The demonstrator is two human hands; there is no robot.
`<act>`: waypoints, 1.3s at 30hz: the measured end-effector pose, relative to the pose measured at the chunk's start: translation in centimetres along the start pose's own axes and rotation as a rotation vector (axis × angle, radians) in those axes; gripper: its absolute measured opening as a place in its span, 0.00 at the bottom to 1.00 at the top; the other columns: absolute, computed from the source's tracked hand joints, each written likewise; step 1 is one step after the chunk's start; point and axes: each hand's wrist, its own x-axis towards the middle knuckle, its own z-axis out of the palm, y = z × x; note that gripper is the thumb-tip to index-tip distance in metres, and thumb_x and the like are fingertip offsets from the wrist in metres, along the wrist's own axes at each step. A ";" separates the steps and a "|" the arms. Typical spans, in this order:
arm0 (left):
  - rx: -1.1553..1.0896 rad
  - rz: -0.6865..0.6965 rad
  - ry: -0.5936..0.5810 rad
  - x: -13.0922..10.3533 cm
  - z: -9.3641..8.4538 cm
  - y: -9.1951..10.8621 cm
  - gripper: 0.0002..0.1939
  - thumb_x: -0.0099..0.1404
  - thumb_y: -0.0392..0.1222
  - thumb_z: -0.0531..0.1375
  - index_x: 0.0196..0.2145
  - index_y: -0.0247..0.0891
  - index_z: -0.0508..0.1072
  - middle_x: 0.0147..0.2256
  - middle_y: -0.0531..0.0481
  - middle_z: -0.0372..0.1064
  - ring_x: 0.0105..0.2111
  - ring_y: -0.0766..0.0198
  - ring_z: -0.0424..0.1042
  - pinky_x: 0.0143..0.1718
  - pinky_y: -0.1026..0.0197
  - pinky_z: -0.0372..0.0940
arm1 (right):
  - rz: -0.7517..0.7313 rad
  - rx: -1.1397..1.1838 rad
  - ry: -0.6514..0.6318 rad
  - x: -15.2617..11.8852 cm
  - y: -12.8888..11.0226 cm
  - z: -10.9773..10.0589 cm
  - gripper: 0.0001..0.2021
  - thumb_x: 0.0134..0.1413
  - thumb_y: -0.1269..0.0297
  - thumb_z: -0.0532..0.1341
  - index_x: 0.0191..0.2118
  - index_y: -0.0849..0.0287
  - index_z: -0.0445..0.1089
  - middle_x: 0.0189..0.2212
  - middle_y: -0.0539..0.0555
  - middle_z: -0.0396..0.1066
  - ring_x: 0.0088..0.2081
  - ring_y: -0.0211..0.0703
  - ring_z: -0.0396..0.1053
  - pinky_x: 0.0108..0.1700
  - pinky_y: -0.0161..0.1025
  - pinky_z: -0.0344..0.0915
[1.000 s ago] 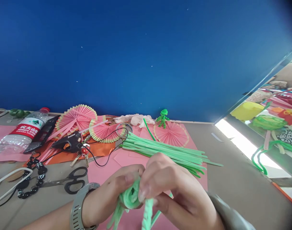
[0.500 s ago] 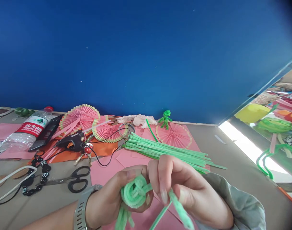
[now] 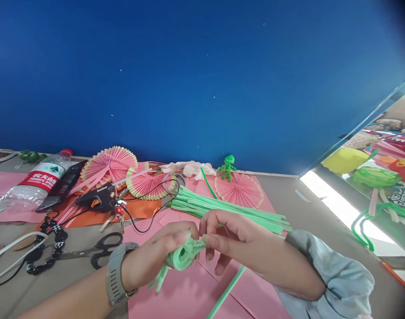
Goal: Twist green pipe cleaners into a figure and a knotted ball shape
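Observation:
A coiled green pipe cleaner (image 3: 181, 258) sits between my hands, with loose ends hanging below it. My left hand (image 3: 160, 248) is closed around the coil from the left, thumb on top. At the coil's right side, my right hand (image 3: 227, 241) pinches a short twisted part of it between thumb and fingertips. One straight green pipe cleaner (image 3: 227, 292) lies on the pink paper (image 3: 175, 301) below my right hand. Behind the hands rests a bundle of light green pipe cleaners (image 3: 232, 210).
Scissors (image 3: 106, 250), a beaded bracelet (image 3: 58, 243), keys (image 3: 121, 210), a glue gun (image 3: 98, 197) and a bottle (image 3: 39, 179) lie at left. Pleated pink fans (image 3: 109, 166) and a small green figure (image 3: 228, 167) stand by the blue panel (image 3: 202, 79).
My right hand has let go of the hanging pipe cleaner strand and moved left onto the coil. The coil is turned and tilted in my left hand.

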 end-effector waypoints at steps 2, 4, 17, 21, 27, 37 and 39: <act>0.044 -0.011 -0.021 -0.1 -0.2 0.2 0.15 0.61 0.51 0.49 0.26 0.37 0.62 0.23 0.54 0.55 0.22 0.67 0.51 0.24 0.64 0.48 | 0.025 -0.059 0.013 0.0 0.1 0.1 0.12 0.52 0.56 0.60 0.28 0.59 0.60 0.27 0.48 0.63 0.29 0.35 0.67 0.29 0.34 0.69; 0.103 -0.014 -0.040 -0.2 -0.3 0.4 0.16 0.62 0.51 0.48 0.26 0.37 0.62 0.24 0.54 0.56 0.23 0.67 0.52 0.25 0.63 0.50 | 0.002 -0.172 0.038 0.0 0.1 0.3 0.10 0.54 0.58 0.58 0.29 0.58 0.60 0.26 0.47 0.62 0.28 0.36 0.66 0.30 0.35 0.68; 0.048 0.006 -0.043 -0.1 0.4 0.1 0.14 0.63 0.49 0.49 0.27 0.37 0.63 0.21 0.55 0.53 0.21 0.69 0.49 0.23 0.64 0.48 | -0.486 -0.352 0.059 1.4 1.8 0.3 0.07 0.57 0.63 0.56 0.29 0.58 0.63 0.29 0.49 0.58 0.33 0.36 0.59 0.34 0.34 0.61; 0.154 0.059 0.044 0.0 0.4 0.5 0.15 0.65 0.46 0.45 0.24 0.38 0.60 0.22 0.55 0.51 0.22 0.67 0.48 0.24 0.63 0.49 | -0.490 -0.285 0.224 2.0 2.7 0.6 0.04 0.56 0.63 0.58 0.35 0.57 0.62 0.31 0.49 0.61 0.33 0.35 0.62 0.34 0.34 0.62; 0.240 0.107 0.255 -0.1 0.3 0.3 0.14 0.66 0.40 0.45 0.24 0.39 0.63 0.25 0.53 0.56 0.26 0.64 0.55 0.30 0.63 0.55 | -0.564 -0.561 0.393 1.7 2.7 1.1 0.04 0.60 0.67 0.53 0.37 0.57 0.64 0.32 0.52 0.64 0.35 0.40 0.63 0.37 0.38 0.63; 0.283 0.081 0.411 0.0 0.5 -0.4 0.10 0.63 0.38 0.50 0.35 0.41 0.71 0.35 0.49 0.69 0.37 0.59 0.65 0.38 0.61 0.61 | -0.572 -0.671 0.351 2.2 3.0 1.4 0.07 0.61 0.70 0.49 0.40 0.57 0.62 0.38 0.55 0.62 0.41 0.42 0.62 0.42 0.40 0.63; 0.225 0.085 0.392 0.1 0.5 -0.2 0.09 0.62 0.38 0.51 0.35 0.42 0.72 0.37 0.49 0.69 0.40 0.59 0.64 0.42 0.61 0.59 | -0.588 -0.740 0.334 2.0 2.8 1.3 0.07 0.60 0.72 0.50 0.41 0.57 0.62 0.39 0.56 0.62 0.43 0.44 0.61 0.45 0.43 0.62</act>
